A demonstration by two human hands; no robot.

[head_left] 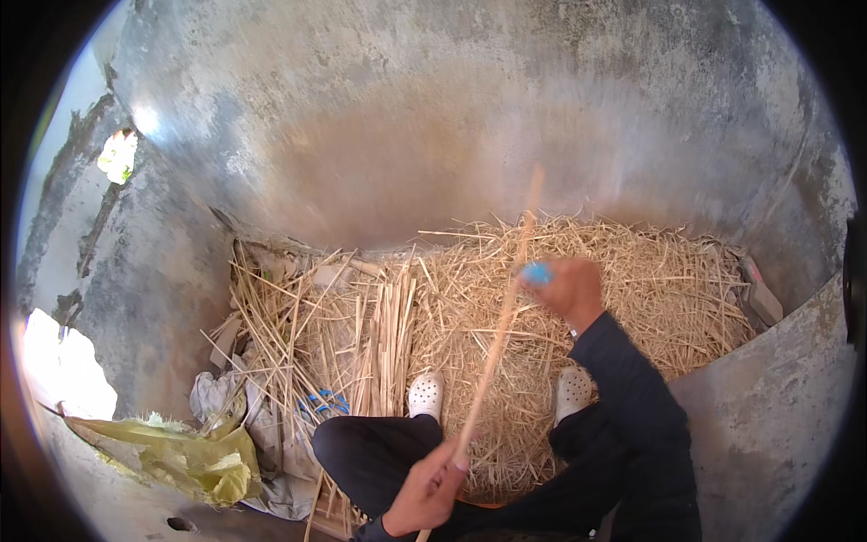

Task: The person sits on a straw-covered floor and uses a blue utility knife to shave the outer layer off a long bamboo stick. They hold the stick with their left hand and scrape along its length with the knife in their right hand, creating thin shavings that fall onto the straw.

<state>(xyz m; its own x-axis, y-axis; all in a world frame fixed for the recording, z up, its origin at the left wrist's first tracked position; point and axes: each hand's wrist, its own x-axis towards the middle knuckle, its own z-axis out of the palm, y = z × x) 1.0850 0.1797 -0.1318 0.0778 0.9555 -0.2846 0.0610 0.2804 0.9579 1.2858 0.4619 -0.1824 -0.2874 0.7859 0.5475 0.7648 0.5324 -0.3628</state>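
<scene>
A long, pale strip of what looks like bamboo (490,370) runs slantwise from my lap up toward the far wall. My left hand (432,488) is closed round its lower part, between my knees. Farther up, my right hand (569,287) is closed at the strip, with a small blue thing (536,274) at its fingertips. Motion blurs the blue thing and the strip's upper end, so its kind is unclear. Whether the right fingers also grip the strip is hidden.
Straw-like shavings (650,289) cover the floor around my white clogs (425,396). Several loose strips (384,339) lie to the left, near blue scraps (323,402) and a yellowish sack (185,456). A curved grey wall (406,117) encloses the space; bright holes show at left.
</scene>
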